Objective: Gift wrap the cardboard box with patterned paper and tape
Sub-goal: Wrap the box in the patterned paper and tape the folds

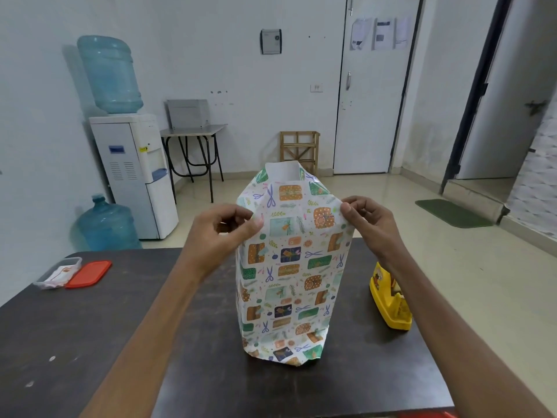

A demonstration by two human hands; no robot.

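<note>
Left hand (pixel 223 233) and right hand (pixel 370 224) pinched the patterned paper (pixel 289 267) up top.
It stood upright on the surface (pixel 120 327), dead centre, neither nearer.

Plain office back room, water dispenser (pixel 137 173) with spare bottle (pixel 105 223) far left, notices (pixel 381 33) taped on far door (pixel 370 86), small folding table (pixel 193 131), dark worktable (pixel 120 327) near

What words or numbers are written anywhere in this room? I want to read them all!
No text can be read.
Papers on the door: too blurred.
Blue label on the water cooler: too blurred.
Yellow tape holder: label too blurred.
Wrapping paper: pictures only, no words.
</note>
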